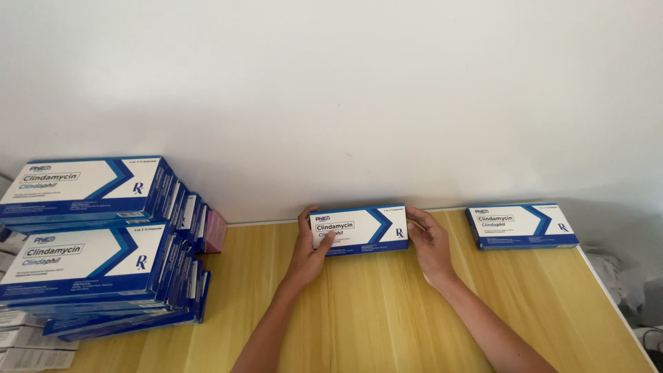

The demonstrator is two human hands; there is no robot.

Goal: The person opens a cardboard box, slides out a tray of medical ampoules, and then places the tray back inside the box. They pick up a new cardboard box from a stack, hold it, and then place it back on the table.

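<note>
Forearms come in from the near edge of the yellow wood table [387,324], both reaching to the far side by the white wall [331,90]. Between them sits the held box [359,230], a flat blue-and-white medicine carton w/ a chevron stripe, lying on its broad face right at the wall/table seam. Left hand [309,249] wraps the box's left end, thumb over the top face, fingers curled round the short edge; right hand [429,242] closes on the right end, fingers laid along the short side, palm low on the table. Both hands are closed onto the carton, not loose, tho I can't tell how hard they press. Judging from this, the box is being squared up against the wall: best kept flat, pushed evenly from both ends so the back edge meets the wall along its whole length, no twist. Well apart to the right of the right-hand grip lies a second box [522,226], same kind, also flat & close to the wall, near the table's right edge. Far to the left of the left-hand grip is a stack of boxes [97,242], same blue/white type, piled several high & fanned a bit, w/ a pinkish carton [215,230] tucked in at the back near the wall.
</note>
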